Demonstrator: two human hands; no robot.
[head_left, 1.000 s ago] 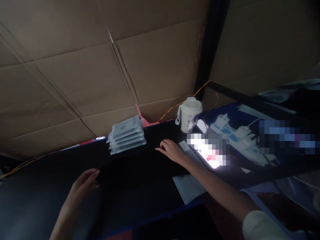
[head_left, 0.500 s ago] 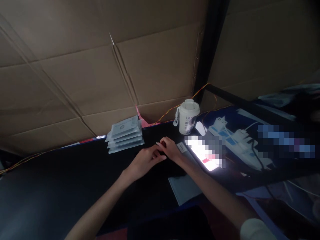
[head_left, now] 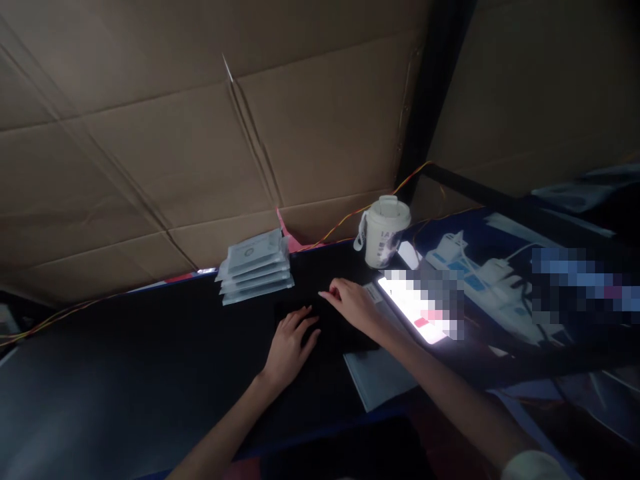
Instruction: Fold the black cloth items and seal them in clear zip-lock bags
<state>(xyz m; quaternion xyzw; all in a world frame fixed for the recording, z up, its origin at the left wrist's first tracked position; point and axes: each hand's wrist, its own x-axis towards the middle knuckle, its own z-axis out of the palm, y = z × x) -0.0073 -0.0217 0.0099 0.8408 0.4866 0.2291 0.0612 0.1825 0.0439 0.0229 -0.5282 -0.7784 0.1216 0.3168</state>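
Head view: the cup (head_left: 386,237) reads "IA…"; packets (head_left: 256,267) stacked on the tabletop (head_left: 150,360) bear illegible print. The left hand (head_left: 290,343) has drawn back from the right hand (head_left: 350,303), fingers spread and released; whether the right grasps anything, I cannot tell.

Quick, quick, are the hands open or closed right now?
Left hand: open, palm down over the black tabletop, nothing seen gripped.
Right hand: partly curled; too dark to tell if it holds anything.

grey-white packets (head_left: 256,257); black tabletop (head_left: 150,360); white cup (head_left: 376,243), dark lettering (head_left: 389,235); brown cardboard (head_left: 320,120)
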